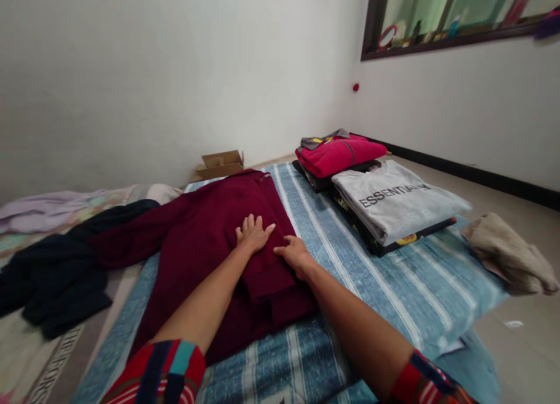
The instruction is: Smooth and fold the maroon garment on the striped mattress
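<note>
Head view: left hand (252,234) flat, fingers spread, grip released, pressing on maroon sweater (210,241) spread over blue striped mattress (394,281). Right hand (294,253) just beside it, fingers curled at folded sweater edge; grasp or mere touch, cannot tell. Step, by judgement: smoothing a fold. Next fold calls for firm hold on both edges. Right of hands: folded grey shirt (394,200) on stack, red fleece (339,153) beyond. Left: dark garment (56,270).

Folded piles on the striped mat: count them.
2. One pile with the grey printed shirt on top lies right of the hands; one topped by the red garment sits behind it. Layers underneath are partly hidden.
</note>
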The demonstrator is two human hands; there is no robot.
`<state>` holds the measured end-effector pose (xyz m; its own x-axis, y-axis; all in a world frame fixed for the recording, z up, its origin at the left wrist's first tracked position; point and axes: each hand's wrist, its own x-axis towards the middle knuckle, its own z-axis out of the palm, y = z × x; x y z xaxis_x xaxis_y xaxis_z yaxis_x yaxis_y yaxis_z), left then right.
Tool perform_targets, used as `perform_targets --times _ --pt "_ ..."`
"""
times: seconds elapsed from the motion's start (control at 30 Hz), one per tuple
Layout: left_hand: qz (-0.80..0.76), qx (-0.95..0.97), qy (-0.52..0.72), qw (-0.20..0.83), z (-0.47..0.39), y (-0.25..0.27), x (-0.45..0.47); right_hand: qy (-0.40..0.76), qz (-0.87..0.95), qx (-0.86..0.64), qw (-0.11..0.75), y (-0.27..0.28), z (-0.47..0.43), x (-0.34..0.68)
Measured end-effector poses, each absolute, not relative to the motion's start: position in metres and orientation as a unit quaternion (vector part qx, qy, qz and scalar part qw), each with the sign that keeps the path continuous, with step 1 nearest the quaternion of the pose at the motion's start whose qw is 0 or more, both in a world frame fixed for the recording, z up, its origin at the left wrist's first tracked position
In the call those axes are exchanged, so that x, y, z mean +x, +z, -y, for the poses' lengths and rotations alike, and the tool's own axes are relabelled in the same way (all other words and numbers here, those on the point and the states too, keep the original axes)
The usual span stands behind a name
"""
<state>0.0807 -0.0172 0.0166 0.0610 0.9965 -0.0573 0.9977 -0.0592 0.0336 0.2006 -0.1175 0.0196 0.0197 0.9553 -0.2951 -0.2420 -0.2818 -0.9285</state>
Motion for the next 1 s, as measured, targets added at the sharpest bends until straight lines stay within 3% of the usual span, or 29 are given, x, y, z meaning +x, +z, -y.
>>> perform_targets --times 1.0 --pt "-0.678 0.731 0.010 0.078 0.037 0.010 0.072 0.649 0.353 -0.458 0.495 0.014 0.135 0.201"
